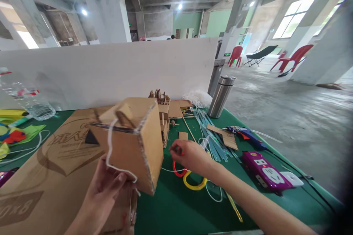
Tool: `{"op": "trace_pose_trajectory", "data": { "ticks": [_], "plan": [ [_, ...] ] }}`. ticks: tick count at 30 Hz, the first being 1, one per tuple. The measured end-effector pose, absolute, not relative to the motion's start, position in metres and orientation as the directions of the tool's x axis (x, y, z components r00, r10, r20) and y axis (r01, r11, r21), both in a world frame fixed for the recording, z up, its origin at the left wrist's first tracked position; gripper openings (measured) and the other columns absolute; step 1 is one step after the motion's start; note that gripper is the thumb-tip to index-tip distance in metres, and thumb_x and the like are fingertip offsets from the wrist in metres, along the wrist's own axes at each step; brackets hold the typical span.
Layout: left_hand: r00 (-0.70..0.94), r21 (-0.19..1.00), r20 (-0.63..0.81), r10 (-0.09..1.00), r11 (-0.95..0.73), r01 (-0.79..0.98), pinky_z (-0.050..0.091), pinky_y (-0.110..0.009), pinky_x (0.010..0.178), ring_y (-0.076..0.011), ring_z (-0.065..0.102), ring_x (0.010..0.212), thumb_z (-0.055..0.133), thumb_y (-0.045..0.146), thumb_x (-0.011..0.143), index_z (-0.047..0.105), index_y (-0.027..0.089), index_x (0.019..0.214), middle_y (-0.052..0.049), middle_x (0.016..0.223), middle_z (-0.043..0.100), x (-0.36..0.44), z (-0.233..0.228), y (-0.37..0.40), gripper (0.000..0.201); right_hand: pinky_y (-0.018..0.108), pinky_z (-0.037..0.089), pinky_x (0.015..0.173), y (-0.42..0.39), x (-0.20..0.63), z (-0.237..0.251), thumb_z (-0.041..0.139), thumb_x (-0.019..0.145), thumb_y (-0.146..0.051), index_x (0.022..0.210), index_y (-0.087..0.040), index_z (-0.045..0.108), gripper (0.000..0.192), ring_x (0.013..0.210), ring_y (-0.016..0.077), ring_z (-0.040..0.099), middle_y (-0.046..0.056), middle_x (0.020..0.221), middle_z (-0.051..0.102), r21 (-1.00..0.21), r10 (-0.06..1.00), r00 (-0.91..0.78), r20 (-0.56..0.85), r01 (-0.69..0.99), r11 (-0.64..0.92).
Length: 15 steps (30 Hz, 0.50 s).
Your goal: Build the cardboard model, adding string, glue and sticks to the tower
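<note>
From mid-view, our cardboard box (147,145) sits at eight o'clock, its visible walls already joined; our left hand (109,181) grips its lower edge. At five o'clock our right hand (189,155) curls, contents unclear. White string (109,145) dangles down the box, its lower end apparently unfastened.

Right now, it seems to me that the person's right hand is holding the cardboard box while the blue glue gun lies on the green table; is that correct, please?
Not quite: the head view shows the left hand holding the cardboard box, not the right. The blue glue gun does lie on the green table.
</note>
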<state>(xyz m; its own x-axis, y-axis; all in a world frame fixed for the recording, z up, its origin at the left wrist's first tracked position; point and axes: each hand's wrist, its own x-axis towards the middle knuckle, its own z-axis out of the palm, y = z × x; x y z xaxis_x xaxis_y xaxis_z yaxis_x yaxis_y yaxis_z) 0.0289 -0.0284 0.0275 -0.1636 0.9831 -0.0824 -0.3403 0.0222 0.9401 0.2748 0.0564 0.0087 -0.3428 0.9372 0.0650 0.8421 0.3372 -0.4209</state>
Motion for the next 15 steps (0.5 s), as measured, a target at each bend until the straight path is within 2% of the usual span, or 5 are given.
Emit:
{"op": "trace_pose_trajectory", "data": {
  "ticks": [2,3,6,11,15],
  "plan": [
    [-0.136,0.942,-0.060,0.989,0.010,-0.336,0.061,-0.030,0.062,-0.0202,0.071,0.068,0.090,0.025,0.061,0.055,0.027,0.109,0.002,0.080,0.071,0.044,0.020,-0.027,0.059,0.025,0.044,0.058,0.051,0.297,0.011,0.045,0.093,-0.032,0.095,-0.021,0.063,0.021,0.066,0.0152,0.065,0.001,0.078,0.071,-0.518,0.944,-0.313,0.101,0.794,0.319],
    [-0.124,0.944,-0.048,0.991,0.005,-0.331,0.061,-0.031,0.065,-0.0200,0.072,0.071,0.089,0.027,0.063,0.053,0.027,0.110,0.001,0.088,0.072,0.051,0.015,-0.027,0.059,0.025,0.044,0.056,0.048,0.307,0.013,0.045,0.093,-0.034,0.094,-0.021,0.062,0.021,0.062,0.0145,0.062,0.000,0.075,0.069,-0.603,0.952,-0.280,0.126,0.740,0.298],
    [-0.072,0.955,-0.023,0.997,0.001,-0.297,0.062,-0.031,0.069,-0.0199,0.071,0.085,0.084,0.034,0.070,0.047,0.029,0.116,-0.003,0.110,0.067,0.070,0.003,-0.027,0.059,0.027,0.046,0.056,0.040,0.330,0.019,0.046,0.091,-0.040,0.092,-0.021,0.058,0.022,0.064,0.0155,0.060,0.001,0.075,0.067,-0.801,0.964,-0.176,0.199,0.538,0.263],
    [-0.098,0.950,-0.019,0.995,-0.013,-0.313,0.061,-0.030,0.076,-0.0219,0.067,0.101,0.080,0.042,0.075,0.044,0.031,0.120,-0.004,0.118,0.063,0.092,-0.015,-0.033,0.058,0.031,0.052,0.064,0.027,0.345,0.038,0.053,0.089,-0.046,0.094,-0.021,0.058,0.026,0.071,0.0174,0.061,0.004,0.082,0.065,-0.863,0.936,-0.027,0.350,0.379,0.334],
    [-0.156,0.942,-0.056,0.986,0.000,-0.336,0.061,-0.034,0.076,-0.0240,0.067,0.098,0.082,0.046,0.070,0.042,0.032,0.120,-0.005,0.116,0.063,0.098,-0.022,-0.037,0.066,0.030,0.053,0.067,0.021,0.341,0.051,0.056,0.089,-0.046,0.094,-0.022,0.061,0.025,0.075,0.0178,0.061,0.006,0.087,0.066,-0.880,0.912,0.019,0.411,0.269,0.391]
  ]
}}
